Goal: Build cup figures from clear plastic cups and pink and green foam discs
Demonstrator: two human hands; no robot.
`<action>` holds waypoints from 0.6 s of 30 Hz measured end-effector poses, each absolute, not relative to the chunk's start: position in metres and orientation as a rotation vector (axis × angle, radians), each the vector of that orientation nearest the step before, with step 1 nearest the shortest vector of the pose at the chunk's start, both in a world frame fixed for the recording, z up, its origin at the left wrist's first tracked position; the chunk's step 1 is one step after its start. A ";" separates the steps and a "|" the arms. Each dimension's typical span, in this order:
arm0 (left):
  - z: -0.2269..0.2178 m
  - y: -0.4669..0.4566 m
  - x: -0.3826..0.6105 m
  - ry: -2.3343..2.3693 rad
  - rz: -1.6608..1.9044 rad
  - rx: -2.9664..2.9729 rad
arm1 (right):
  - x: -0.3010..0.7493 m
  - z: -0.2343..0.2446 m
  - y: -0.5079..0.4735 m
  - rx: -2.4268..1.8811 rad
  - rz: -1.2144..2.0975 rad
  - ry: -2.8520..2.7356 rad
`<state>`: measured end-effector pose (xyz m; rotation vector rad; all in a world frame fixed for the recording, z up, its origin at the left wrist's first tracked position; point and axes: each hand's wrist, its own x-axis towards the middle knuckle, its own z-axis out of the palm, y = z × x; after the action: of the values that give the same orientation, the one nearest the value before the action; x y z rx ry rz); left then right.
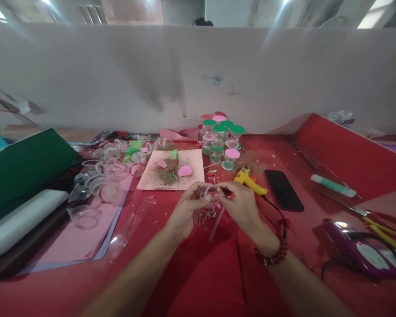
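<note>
My left hand (186,210) and my right hand (240,205) meet over the red table (198,273). Both pinch a small clear plastic ring (208,192) between thumb and fingers. A clear strip (217,223) hangs down from the ring toward me. Small bits of dried material (205,216) lie under my left hand. A yellow glue gun (249,180) lies just beyond my right hand, its black cord running past my beaded wrist (273,255).
Capped little jars (221,140) stand at the back. A pink sheet with moss and pink discs (172,173) lies ahead. Several clear cups (99,176) sit left, a black phone (284,190) and glue stick (332,186) right, a purple tool (356,248) near right.
</note>
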<state>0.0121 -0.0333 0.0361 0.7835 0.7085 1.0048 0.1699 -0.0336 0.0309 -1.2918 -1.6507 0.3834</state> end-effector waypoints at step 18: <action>0.042 -0.038 0.015 0.698 1.059 0.813 | 0.170 0.029 -0.033 -1.219 0.606 -1.434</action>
<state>0.0149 -0.0380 0.0415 0.8135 0.6975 1.0585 0.1697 -0.0326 0.0287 -1.2190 -1.4345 0.6058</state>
